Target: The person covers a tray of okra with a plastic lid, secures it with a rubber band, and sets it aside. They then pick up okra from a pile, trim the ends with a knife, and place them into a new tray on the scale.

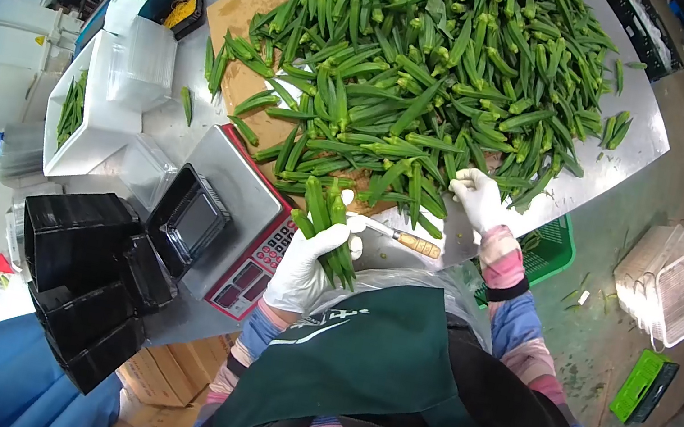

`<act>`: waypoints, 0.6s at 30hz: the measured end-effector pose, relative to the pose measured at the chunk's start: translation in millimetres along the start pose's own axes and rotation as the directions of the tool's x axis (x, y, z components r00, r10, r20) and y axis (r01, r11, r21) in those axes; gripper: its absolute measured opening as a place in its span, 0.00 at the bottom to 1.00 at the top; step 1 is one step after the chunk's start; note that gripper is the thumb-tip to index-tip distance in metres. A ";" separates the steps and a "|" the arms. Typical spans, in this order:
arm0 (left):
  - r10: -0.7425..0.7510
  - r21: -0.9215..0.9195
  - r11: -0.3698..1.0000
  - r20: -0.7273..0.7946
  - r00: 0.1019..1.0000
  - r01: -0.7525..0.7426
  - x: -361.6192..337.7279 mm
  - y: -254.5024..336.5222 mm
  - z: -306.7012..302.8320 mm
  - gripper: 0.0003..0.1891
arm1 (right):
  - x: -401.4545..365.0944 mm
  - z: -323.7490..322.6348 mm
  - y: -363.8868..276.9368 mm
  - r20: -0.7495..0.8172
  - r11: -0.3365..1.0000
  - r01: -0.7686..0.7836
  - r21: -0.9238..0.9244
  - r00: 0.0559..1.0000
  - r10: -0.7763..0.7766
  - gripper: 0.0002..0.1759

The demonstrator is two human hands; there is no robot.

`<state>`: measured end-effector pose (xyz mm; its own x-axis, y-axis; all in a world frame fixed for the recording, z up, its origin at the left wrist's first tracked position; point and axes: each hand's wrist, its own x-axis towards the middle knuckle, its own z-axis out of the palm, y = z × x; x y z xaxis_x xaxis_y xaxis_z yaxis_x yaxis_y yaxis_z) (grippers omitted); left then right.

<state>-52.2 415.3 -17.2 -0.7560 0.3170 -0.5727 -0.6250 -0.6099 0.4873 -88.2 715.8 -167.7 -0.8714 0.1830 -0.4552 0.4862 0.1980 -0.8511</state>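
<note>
Far left: white bin (90, 149) with a few loose pods (73, 107) in it, clear plastic containers (145, 69) stacked beside it. Below those, black trays (77, 235), one open tray (190, 222) by the left edge of the red-trimmed scale (246, 197). Next, gloved left hand (306, 264): fingers closed round a bunch of okra (330, 219), tips fanning out above and below the fist. Wooden-handled knife (416, 244) just right of that hand; mind the edge. Main okra pile (439, 75) covers most of the table beyond. Gloved right hand (478, 201) at the pile's near edge, fingers curled; can't tell if it's pinching a pod. Green basket (556, 256) sits lower, just past the table edge. Handling guess: pods light, fairly stiff, ridged, so modest slip; they'd bruise or snap if squeezed hard. Best hold: mid-length, pods parallel, gentle wrap; single ones by the stem end.
</note>
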 end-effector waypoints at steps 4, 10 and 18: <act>-0.016 0.018 1.000 -0.002 1.000 0.016 3.2 -2.8 -3.5 0.32 | -25.2 5.4 -15.1 0.081 0.992 0.112 0.064 0.990 -0.117 0.16; -0.033 0.012 0.999 -0.016 0.999 0.033 2.4 -1.3 1.4 0.31 | -22.7 98.4 -38.6 0.098 0.852 0.479 -0.212 0.878 -0.469 0.15; -0.031 -0.034 0.999 -0.050 0.998 0.029 1.8 -3.4 -15.7 0.29 | -1.9 21.0 -30.3 -0.209 0.595 -0.010 -0.804 0.941 -0.267 0.27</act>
<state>-48.4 406.6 -30.3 -0.7257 0.2994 -0.6195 -0.6397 -0.6250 0.4473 -102.7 689.3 -146.5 -0.9359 0.3207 -0.1459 0.3505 0.8900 -0.2915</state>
